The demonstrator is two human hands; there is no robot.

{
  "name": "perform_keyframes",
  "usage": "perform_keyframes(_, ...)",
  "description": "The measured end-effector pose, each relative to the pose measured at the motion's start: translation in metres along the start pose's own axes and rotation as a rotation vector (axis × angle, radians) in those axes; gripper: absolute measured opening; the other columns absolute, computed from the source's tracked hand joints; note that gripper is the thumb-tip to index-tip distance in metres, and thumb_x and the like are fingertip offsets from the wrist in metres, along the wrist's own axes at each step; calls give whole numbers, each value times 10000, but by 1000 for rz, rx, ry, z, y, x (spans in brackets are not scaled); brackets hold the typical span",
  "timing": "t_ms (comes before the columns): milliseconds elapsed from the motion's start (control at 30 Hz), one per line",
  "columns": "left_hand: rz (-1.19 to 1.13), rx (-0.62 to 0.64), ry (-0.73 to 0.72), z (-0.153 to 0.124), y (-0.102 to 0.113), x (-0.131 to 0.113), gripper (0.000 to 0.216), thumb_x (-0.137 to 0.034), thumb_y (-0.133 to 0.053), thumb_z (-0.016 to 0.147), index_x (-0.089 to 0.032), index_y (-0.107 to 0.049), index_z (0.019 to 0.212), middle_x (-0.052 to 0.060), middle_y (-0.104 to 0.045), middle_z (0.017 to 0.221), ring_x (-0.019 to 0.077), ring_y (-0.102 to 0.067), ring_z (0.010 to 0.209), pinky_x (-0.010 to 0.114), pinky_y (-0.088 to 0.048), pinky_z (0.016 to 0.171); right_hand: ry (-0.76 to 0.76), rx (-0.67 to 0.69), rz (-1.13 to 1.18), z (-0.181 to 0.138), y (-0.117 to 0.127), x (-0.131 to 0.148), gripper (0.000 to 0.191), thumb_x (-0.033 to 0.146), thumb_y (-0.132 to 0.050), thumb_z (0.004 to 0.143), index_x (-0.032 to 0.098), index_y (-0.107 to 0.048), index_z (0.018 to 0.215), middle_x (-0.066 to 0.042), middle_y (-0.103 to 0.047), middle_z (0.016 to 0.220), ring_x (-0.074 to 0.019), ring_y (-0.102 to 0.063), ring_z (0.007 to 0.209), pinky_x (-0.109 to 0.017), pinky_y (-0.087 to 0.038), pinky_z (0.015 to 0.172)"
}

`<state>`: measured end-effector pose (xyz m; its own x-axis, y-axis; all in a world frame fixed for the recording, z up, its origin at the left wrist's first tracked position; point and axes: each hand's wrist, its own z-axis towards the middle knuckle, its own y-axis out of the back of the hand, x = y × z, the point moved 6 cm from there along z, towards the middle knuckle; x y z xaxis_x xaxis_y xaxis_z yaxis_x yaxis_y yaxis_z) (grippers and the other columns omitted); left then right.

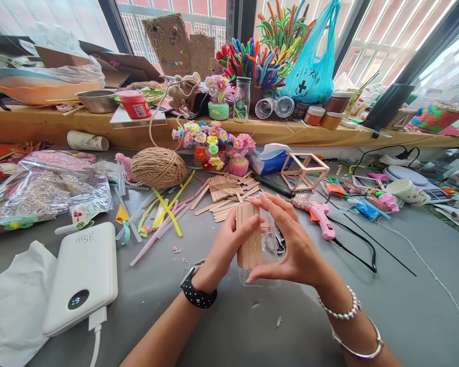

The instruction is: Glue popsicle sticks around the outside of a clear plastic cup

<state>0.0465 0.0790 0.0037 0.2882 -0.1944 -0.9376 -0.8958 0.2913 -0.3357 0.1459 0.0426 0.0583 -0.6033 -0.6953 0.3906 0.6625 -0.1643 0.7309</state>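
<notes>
Both of my hands meet above the grey table [229, 326] around a small panel of wooden craft sticks [248, 237] laid side by side and stood upright. My left hand [227, 247], with a black watch on the wrist, pinches the panel from the left. My right hand [292, 244], with bracelets on the wrist, curls round it from the right. A clear plastic piece shows behind and below the sticks. Just beyond the hands lies a pile of loose craft sticks [225, 193].
A pink glue gun [321, 216] with a black cord lies right of the hands. A white power bank [82, 278] sits at the left, a twine ball [158, 167] and pipe cleaners behind it. A wooden stick cube [304, 172] and pipe-cleaner flowers [214, 140] stand farther back.
</notes>
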Motion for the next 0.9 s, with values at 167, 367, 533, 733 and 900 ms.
perform_keyframes(167,6,-5,-4,0,-1,0,518,-432,-607,733,-196,-468,1172,111,-578,1130,264,-611,926,364,-489,761,4,-18,-13,0,-1,1,1052,626,-654,566,235,-134,1393,-93,-379,1363,-283,-269,1286,-467,-281,1048)
perform_keyframes(367,29,23,-53,0,-4,0,470,-392,-584,767,-178,-459,1167,104,-589,1076,251,-602,917,366,-478,778,7,-36,-34,2,-2,5,1019,632,-641,578,204,-181,1380,-115,-406,1334,-292,-292,1275,-481,-256,1058)
perform_keyframes(533,25,10,-8,0,-1,0,513,-427,-594,746,-152,-454,1155,121,-594,1062,251,-615,880,359,-489,745,-14,33,9,0,-1,2,1067,621,-665,554,213,-145,1392,-91,-338,1389,-279,-224,1304,-453,-265,1063)
perform_keyframes(733,15,-16,12,0,5,-2,518,-438,-625,712,-149,-473,1114,96,-622,990,229,-630,826,351,-488,747,12,62,26,-1,4,-3,1025,503,-694,622,210,-97,1402,-79,-305,1411,-260,-186,1316,-462,-246,1069)
perform_keyframes(900,5,-17,13,0,5,0,511,-439,-615,723,-160,-474,1128,85,-623,989,216,-632,816,347,-483,761,9,42,29,-1,5,-4,981,464,-704,632,212,-138,1393,-74,-361,1376,-242,-215,1305,-433,-261,1069)
